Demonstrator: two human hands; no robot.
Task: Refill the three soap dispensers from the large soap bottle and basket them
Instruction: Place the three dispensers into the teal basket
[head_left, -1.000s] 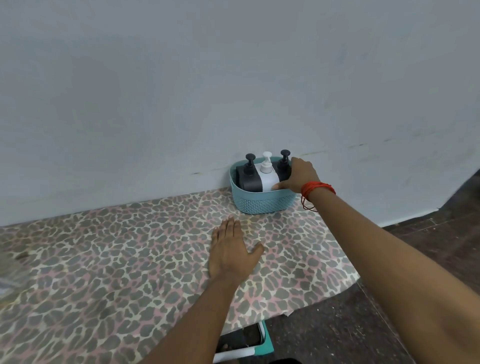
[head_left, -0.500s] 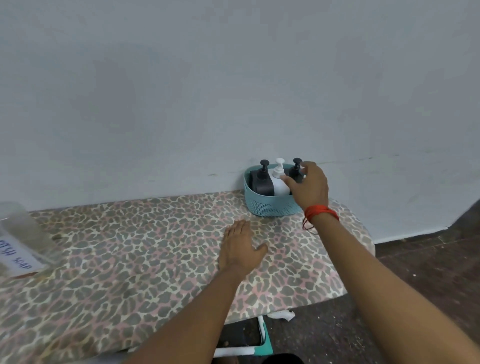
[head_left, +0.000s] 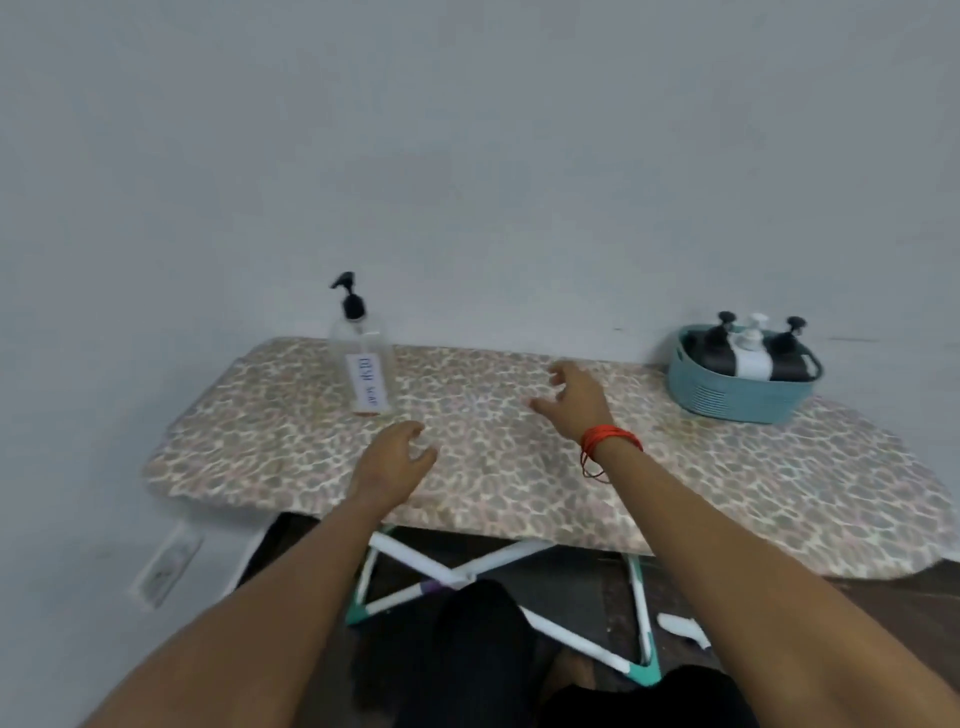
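My head camera looks forward and down across the table toward the wall, left hand and right hand mid-frame.

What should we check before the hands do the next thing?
1. Left black dispenser, white dispenser and right black dispenser stand in the teal basket: ok.
2. Their pump tops are on: ok.
3. They are full: cannot tell, bodies opaque.
4. Large soap bottle upright with pump on: ok.
5. Left hand and right hand hold nothing: ok.
6. Basket sits fully on the ironing board: ok.
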